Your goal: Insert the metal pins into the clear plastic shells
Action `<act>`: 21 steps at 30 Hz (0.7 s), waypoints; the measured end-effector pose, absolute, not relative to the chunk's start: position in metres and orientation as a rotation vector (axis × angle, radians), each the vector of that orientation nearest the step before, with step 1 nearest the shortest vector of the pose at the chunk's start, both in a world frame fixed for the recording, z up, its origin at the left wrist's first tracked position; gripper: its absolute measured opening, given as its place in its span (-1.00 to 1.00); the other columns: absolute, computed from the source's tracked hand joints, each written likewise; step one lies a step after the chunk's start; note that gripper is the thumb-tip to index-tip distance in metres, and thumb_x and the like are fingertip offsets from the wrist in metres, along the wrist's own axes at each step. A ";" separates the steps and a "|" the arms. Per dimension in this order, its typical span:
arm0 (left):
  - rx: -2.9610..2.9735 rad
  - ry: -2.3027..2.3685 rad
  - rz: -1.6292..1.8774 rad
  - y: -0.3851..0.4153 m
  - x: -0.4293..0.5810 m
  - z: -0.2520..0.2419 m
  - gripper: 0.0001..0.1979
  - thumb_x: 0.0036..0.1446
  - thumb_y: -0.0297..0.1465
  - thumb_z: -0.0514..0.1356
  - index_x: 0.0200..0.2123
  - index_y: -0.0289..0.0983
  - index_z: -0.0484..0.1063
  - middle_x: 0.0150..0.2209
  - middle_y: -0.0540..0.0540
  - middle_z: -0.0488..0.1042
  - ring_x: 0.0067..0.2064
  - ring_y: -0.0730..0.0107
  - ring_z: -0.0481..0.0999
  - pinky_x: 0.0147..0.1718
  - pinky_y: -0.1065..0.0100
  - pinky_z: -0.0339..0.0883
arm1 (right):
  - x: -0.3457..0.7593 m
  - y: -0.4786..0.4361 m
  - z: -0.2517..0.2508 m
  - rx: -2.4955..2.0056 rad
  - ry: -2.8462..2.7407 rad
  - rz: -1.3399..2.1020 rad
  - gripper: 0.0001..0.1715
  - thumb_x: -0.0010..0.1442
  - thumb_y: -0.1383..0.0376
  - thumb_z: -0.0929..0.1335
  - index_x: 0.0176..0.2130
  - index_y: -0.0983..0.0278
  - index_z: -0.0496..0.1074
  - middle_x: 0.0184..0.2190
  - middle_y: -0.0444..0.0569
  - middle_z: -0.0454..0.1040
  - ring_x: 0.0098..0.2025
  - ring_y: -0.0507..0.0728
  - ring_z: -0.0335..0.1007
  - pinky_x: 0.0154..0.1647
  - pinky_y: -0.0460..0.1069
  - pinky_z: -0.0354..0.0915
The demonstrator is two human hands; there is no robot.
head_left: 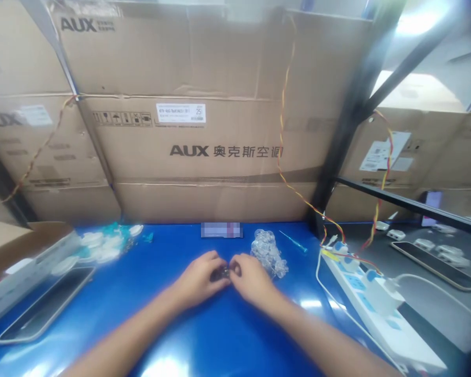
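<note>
Both my hands meet at the middle of a blue table [204,335]. My left hand [199,280] and my right hand [251,278] have their fingers curled and pinched together on a small dark part [224,272] held between them; I cannot make out what it is. Just right of my right hand lies a heap of small clear plastic pieces [267,252].
A phone [43,306] and a white box [19,277] lie at the left, with white and teal bits [105,242] behind. A white power strip [372,303] with twisted wires lies at the right, a thin blue tool [294,242] near it. Cardboard boxes [204,152] wall the back.
</note>
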State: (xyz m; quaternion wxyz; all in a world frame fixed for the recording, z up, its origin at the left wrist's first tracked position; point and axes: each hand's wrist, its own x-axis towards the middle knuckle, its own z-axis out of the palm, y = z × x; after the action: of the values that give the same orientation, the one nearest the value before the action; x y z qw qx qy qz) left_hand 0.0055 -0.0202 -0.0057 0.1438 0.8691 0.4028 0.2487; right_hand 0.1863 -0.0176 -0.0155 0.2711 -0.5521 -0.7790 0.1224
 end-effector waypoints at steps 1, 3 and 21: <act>2.499 1.147 0.723 -0.020 0.006 -0.006 -0.80 0.15 -0.26 0.18 -0.24 -0.25 0.46 -0.30 -0.08 0.37 -0.27 0.34 0.36 -0.30 0.39 0.23 | 0.186 -0.017 -0.015 -1.500 -2.092 0.349 -0.89 0.04 0.39 0.32 -0.40 0.23 0.46 -0.43 -0.07 0.47 -0.41 0.07 0.33 -0.44 -0.09 0.09; 2.478 1.125 0.735 -0.020 0.008 -0.006 -0.81 0.16 -0.26 0.17 -0.26 -0.25 0.47 -0.31 -0.07 0.37 -0.29 0.36 0.36 -0.33 0.40 0.21 | 0.187 -0.017 -0.013 -1.530 -2.079 0.409 -0.89 0.04 0.38 0.33 -0.40 0.23 0.47 -0.46 -0.09 0.48 -0.44 0.06 0.33 -0.46 -0.10 0.08; 1.979 1.068 0.819 -0.006 -0.001 -0.016 -0.77 0.08 -0.25 0.22 -0.33 -0.32 0.39 -0.47 0.03 0.40 -0.44 0.50 0.33 -0.49 0.49 0.14 | 0.191 -0.016 -0.005 -1.295 -2.007 0.818 -0.77 0.19 0.32 0.24 -0.24 0.27 0.47 -0.47 -0.08 0.52 -0.50 0.04 0.40 -0.48 -0.10 0.24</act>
State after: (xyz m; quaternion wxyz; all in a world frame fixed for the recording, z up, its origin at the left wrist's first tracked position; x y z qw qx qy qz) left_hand -0.0005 -0.0057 -0.0162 0.3655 0.7696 0.4155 0.3186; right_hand 0.1911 -0.0163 -0.0050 0.3037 -0.4888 -0.7574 0.3086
